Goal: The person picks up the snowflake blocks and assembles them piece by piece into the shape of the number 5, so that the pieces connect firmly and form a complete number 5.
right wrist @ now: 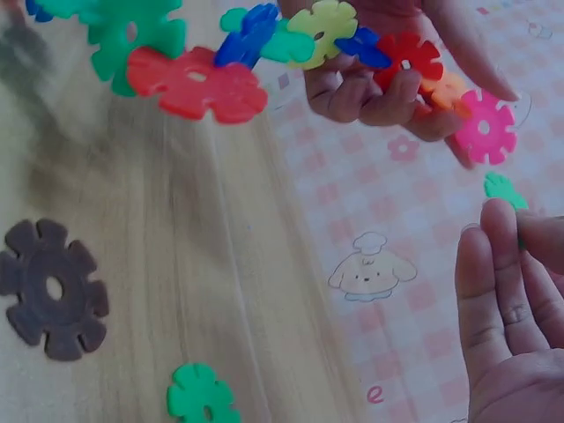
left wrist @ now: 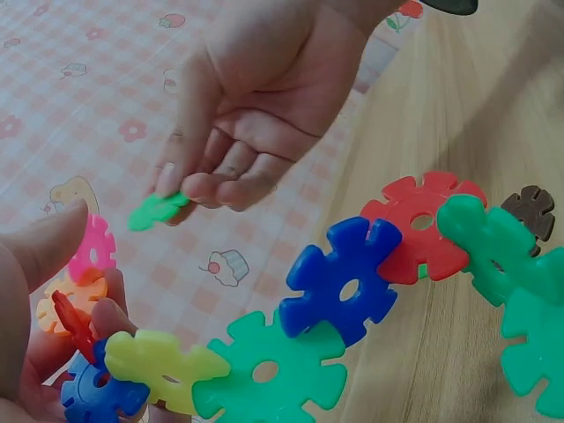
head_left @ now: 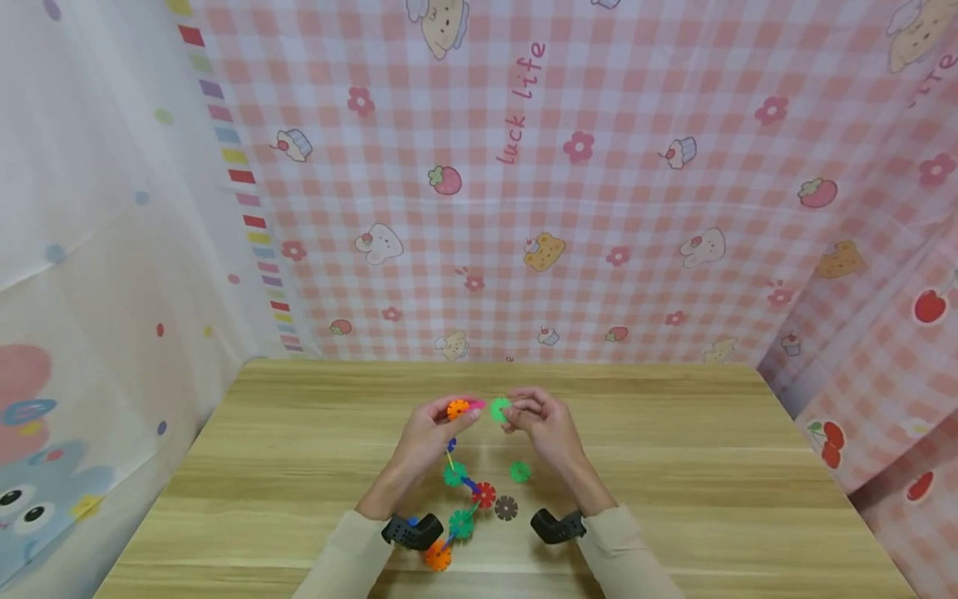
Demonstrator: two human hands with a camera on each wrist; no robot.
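Observation:
A chain of notched plastic discs, slotted edge to edge, hangs from my left hand [head_left: 428, 434]. My left fingers and thumb hold its upper end, where a pink disc [right wrist: 485, 128] follows an orange disc [head_left: 458, 410]. Further along come red, blue and yellow discs, then a green disc [left wrist: 269, 370], a blue disc [left wrist: 344, 282] and a red disc [head_left: 483, 495]. Between thumb and fingers my right hand [head_left: 550, 430] pinches a loose light green disc [head_left: 500, 409]. That disc is held just right of the pink one, with a small gap between them.
On the wooden table [head_left: 674, 466] lie a loose green disc [head_left: 520, 472] and a dark brown disc [head_left: 506, 508], right of the chain. The chain's lower end, with an orange disc [head_left: 438, 556], reaches toward the near edge. A checked cloth [head_left: 561, 208] hangs behind the table.

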